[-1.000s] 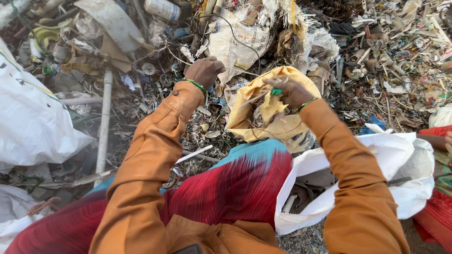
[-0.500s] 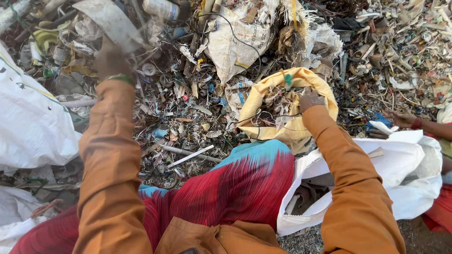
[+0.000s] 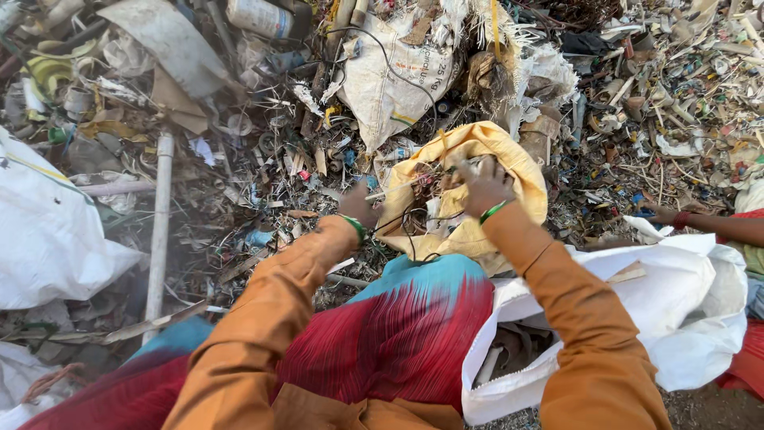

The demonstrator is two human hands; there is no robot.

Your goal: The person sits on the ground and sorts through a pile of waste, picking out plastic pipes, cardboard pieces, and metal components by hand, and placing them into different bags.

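A yellow woven sack [image 3: 509, 163] lies open on a heap of scrap in front of me. My right hand [image 3: 484, 185] grips the sack's near rim and the tangle of scraps and thin wires inside it. My left hand [image 3: 356, 209] is at the sack's left edge, fingers closed on a thin pale stick or strip that reaches into the sack. Both arms wear orange sleeves with green bangles. A red and teal cloth [image 3: 398, 334] covers my lap below the sack.
An open white sack [image 3: 684, 334] stands at my right. Another person's hand [image 3: 660, 215] with a red bangle reaches in from the right edge. A white pipe [image 3: 159, 231] and a big white bag [image 3: 48, 239] lie on the left. Mixed plastic scrap surrounds everything.
My left hand swung out to the far left of the heap, then came back to the sack's left edge holding a thin strip. My right hand stayed on the yellow sack.
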